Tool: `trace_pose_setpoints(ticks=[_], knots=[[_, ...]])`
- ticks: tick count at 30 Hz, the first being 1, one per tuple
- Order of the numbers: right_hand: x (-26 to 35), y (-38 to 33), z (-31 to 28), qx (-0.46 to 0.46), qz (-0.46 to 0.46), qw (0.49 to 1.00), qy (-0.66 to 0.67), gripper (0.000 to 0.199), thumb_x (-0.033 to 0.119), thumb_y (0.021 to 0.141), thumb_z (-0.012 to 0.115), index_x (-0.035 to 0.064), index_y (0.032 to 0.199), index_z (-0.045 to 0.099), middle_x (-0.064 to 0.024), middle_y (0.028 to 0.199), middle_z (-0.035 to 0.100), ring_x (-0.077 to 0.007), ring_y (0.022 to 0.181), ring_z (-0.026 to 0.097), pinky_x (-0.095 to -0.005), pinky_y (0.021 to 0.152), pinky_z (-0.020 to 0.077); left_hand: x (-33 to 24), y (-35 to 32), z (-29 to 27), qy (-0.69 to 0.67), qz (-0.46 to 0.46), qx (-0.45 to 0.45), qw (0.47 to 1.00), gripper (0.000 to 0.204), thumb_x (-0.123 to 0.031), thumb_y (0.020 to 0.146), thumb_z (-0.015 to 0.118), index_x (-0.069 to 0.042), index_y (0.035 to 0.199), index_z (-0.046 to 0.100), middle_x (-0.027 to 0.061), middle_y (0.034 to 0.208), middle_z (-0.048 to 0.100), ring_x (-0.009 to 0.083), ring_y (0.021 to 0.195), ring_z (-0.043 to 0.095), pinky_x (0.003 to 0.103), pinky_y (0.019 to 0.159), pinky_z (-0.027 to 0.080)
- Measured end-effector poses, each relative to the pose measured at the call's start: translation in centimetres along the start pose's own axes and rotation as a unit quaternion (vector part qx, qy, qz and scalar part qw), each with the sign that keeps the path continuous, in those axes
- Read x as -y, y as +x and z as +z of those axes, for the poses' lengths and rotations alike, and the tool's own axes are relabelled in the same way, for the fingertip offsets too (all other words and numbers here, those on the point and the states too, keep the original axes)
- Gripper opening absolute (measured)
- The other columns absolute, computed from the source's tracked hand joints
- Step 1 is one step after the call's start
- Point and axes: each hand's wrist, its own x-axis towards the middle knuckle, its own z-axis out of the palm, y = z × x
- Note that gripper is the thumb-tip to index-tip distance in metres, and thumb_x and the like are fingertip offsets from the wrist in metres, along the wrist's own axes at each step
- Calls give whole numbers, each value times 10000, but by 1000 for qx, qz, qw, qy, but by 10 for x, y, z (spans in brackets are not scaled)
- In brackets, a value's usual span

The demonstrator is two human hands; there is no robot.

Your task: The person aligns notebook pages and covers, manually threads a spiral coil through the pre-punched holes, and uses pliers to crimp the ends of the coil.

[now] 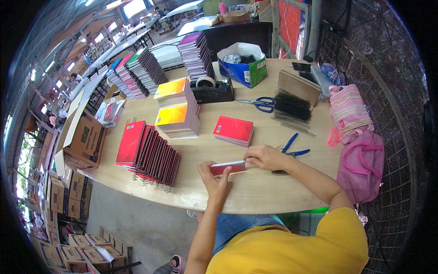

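A red notebook (228, 167) stands on edge on the wooden table (255, 192), spine side up. My left hand (214, 179) grips its left end from below. My right hand (263, 157) pinches its right end at the spine. Blue-handled pliers (292, 150) lie just behind my right hand. A small stack of red notebooks (233, 130) rests a little farther back, and a long fanned stack of red spiral notebooks (148, 155) lies to my left.
Yellow-orange notebook stacks (177, 114), a black tape dispenser (211, 90), blue scissors (259, 103), black binding coils (292, 107), a blue paper bag (242, 64) and more notebook piles (137, 73) fill the far table. Pink bags (358, 150) sit right; cardboard boxes (84, 141) stand left.
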Motion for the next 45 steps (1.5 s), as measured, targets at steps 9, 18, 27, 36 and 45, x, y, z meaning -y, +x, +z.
trace_pose_setpoints(ticks=[9,18,27,36,45], knots=[[-10,-5,5,-44,-64,997,2,200,157,883,680,41,1037,629,-137,1048,613,-345,892,656,-434,745,534,7,1,7,24,23,-28,999,461,-199,778,854,-14,1014,504,110,999,460,249,906,483,363,804,433],[27,6,2,-19,11,996,-83,260,255,908,678,48,1059,633,-138,966,641,-355,911,660,-451,775,529,8,0,6,27,36,-32,998,461,-174,756,860,-21,991,493,117,985,463,275,917,470,377,824,417],[21,5,14,-64,-32,988,-135,270,309,878,707,76,984,624,-106,964,634,-340,960,639,-451,777,537,9,-2,8,24,52,-41,998,466,-181,743,866,-29,972,489,111,959,468,285,922,464,394,828,406],[30,7,7,-3,-56,976,-212,401,308,839,743,68,1151,665,-141,1131,636,-347,1154,567,-440,971,468,11,-4,8,23,48,-32,998,452,-131,741,867,-31,995,506,105,967,470,265,929,477,370,822,429],[55,-71,-21,-163,426,864,-212,720,507,794,760,42,1301,548,-257,1391,416,-442,1249,454,-562,994,432,36,-14,-53,-27,-46,-17,998,546,-206,691,890,-43,1059,521,107,1015,501,279,1022,488,407,923,407]])
